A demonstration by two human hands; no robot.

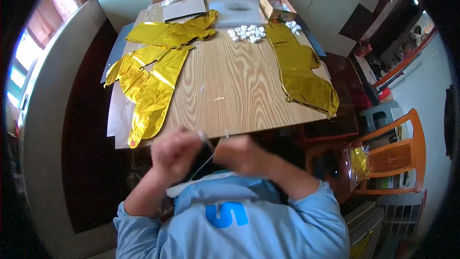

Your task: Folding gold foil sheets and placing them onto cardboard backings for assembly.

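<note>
1. Working close to the body, just off the near edge of the wooden surface (239, 76), are the left hand (175, 154) and the right hand (242, 156), a small gap between them.
2. A thin white strand (211, 155) shows in that gap, trailing down toward the light-blue shirt (191, 230).
3. Fingers on both hands look curled, but motion blurs them; I cannot tell how tightly they are closed, or which of them has hold of the strand.
4. A strand this thin could slip or twist into a knot, if the pinch is loose or the two hands pull unevenly.
5. Its lower part lies close to the shirt, so it could catch there, should it be drawn up sharply.
6. The front-left gold foil piece (160, 76) reaches the near edge beside the left hand; a swinging forearm could crease it or drag it off.
7. The right gold foil piece (299, 64) has a corner at the surface's edge, so a knock could shift it.
8. Farther back, the white bundles (247, 33) lie heaped together and could tangle if one were tugged out carelessly.
</note>
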